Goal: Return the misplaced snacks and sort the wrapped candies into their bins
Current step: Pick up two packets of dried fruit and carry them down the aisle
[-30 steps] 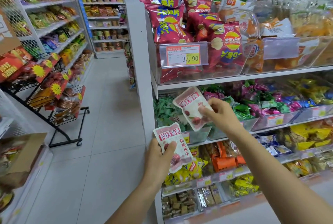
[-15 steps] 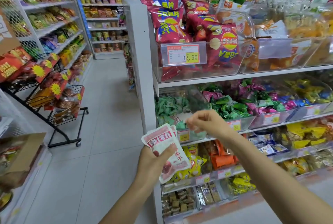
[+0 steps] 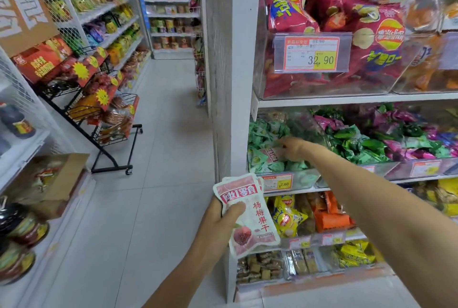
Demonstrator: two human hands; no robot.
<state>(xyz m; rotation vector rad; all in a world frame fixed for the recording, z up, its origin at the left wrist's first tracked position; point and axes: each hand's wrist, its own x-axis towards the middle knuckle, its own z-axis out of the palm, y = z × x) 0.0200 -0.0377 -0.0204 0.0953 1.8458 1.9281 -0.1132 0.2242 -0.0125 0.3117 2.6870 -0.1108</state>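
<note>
Meanwhile the left hand (image 3: 224, 218) was closed around a small stack of white-and-pink snack pouches (image 3: 247, 213) with red lettering, thumb pressed across the front one, holding them low in front of the end post of the shelving. The right hand (image 3: 293, 150) reached into the clear bin of pale green wrapped candies (image 3: 262, 134) on the second shelf, fingers (image 3: 285, 142) curled down onto another pouch (image 3: 272, 155) lying flat among the candies — whether they actually pinched it or only touched it could not be told. A price tag (image 3: 277, 183) reading 7.60 sat on that bin's front edge. Just to the right, neighbouring bins held darker green candies (image 3: 359, 144) and pink and purple ones (image 3: 406, 121). On the shelf above, a clear bin was packed with red chip bags (image 3: 371, 32) behind a 32.90 label (image 3: 312, 53). Below the candy shelf lay yellow packs (image 3: 285, 218) and orange packs (image 3: 332, 218) — all in their own compartments.
</note>
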